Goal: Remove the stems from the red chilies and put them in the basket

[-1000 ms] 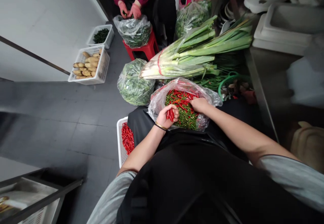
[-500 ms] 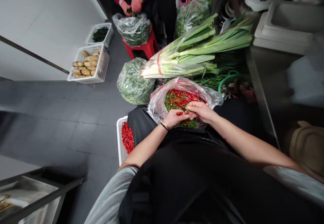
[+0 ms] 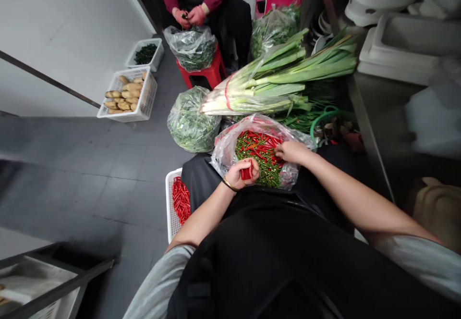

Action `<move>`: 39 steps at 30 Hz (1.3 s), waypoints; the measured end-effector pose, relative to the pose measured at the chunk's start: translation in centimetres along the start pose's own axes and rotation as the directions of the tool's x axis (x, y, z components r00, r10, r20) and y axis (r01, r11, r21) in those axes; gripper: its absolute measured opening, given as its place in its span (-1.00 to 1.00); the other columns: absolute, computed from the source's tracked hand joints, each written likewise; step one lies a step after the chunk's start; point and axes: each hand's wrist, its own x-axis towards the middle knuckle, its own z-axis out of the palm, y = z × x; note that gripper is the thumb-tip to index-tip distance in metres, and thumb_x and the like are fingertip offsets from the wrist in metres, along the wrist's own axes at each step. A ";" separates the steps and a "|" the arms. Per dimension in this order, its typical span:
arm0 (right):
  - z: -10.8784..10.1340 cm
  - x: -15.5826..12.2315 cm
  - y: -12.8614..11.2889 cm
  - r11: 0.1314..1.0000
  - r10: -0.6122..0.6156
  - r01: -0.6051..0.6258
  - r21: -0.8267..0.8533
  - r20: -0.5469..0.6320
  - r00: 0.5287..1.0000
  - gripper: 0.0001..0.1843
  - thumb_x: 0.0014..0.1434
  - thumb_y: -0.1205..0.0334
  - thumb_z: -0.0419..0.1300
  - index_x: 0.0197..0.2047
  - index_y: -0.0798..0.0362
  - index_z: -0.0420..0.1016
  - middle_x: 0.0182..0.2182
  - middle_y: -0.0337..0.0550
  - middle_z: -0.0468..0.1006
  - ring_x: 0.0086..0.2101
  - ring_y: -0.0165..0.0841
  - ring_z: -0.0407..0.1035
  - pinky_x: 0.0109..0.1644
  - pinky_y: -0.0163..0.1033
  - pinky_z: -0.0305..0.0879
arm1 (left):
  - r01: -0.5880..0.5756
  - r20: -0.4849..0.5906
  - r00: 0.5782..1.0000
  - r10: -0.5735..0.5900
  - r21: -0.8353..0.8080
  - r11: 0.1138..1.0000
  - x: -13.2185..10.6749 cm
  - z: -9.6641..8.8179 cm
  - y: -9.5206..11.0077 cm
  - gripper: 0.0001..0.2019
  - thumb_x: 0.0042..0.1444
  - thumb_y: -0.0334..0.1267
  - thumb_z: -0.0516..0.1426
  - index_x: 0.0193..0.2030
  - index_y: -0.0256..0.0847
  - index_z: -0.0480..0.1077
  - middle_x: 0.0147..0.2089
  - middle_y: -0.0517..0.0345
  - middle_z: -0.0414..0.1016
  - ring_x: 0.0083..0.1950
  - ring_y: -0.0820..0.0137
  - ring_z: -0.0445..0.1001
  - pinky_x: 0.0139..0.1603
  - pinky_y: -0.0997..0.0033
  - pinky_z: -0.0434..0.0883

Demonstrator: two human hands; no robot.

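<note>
My left hand is closed around several red chili peppers, in front of the near left rim of a clear plastic bag. The bag lies open between my knees, full of red chilies with green stems. My right hand reaches in at the bag's right side. Its fingers are bent together against the chilies, and whatever is between the fingertips is hidden. By my left leg stands a white basket holding loose red chilies, partly covered by my leg and arm.
Leeks tied with a red band lie beyond the bag, beside bagged greens. A green-rimmed basket is at right, near a metal counter. Ahead, a gloved co-worker handles greens over a red stool. Root vegetables fill a white crate.
My hands were together over the bag. Now the right has moved right and into the chilies, while the left has drawn slightly back and turned, showing the chilies in its grip.
</note>
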 end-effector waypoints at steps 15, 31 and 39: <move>0.8 -5.1 -4.5 0.782 -0.510 0.579 0.231 -0.297 0.807 -0.63 0.34 0.10 -0.06 -0.28 0.08 0.48 -0.30 0.00 0.54 -0.31 -0.29 0.42 -0.22 -0.25 0.26 | 0.113 -0.322 0.945 -0.062 0.144 0.983 1.2 0.0 -0.8 -0.51 -0.28 0.02 0.39 -0.45 -0.26 0.27 -0.71 0.38 0.19 -0.74 0.66 0.05 -0.72 0.62 -0.12; 0.8 2.1 -1.3 0.999 -0.016 0.018 0.044 -0.057 0.998 -0.74 0.21 0.13 0.14 -0.24 0.12 0.58 -0.18 0.10 0.61 -0.16 -0.17 0.49 -0.17 -0.21 0.31 | 0.013 -0.201 0.979 -0.030 -0.089 0.996 -0.2 -0.7 0.5 -0.66 -0.22 -0.19 0.33 -0.36 -0.26 0.32 -0.50 0.21 0.33 -0.55 0.53 0.29 -0.69 0.63 0.02; 0.9 -1.4 -1.9 0.417 -0.064 0.116 0.902 -0.098 0.993 -0.58 0.13 -0.19 0.14 -0.45 0.01 0.28 -0.63 -0.26 0.44 -0.65 -0.44 0.26 -0.54 -0.32 0.20 | 0.125 -0.369 0.930 -0.002 0.310 0.943 1.0 0.8 -0.7 -0.54 -0.22 -0.03 0.37 -0.26 -0.28 0.39 -0.58 0.32 0.32 -0.66 0.63 0.21 -0.70 0.62 -0.03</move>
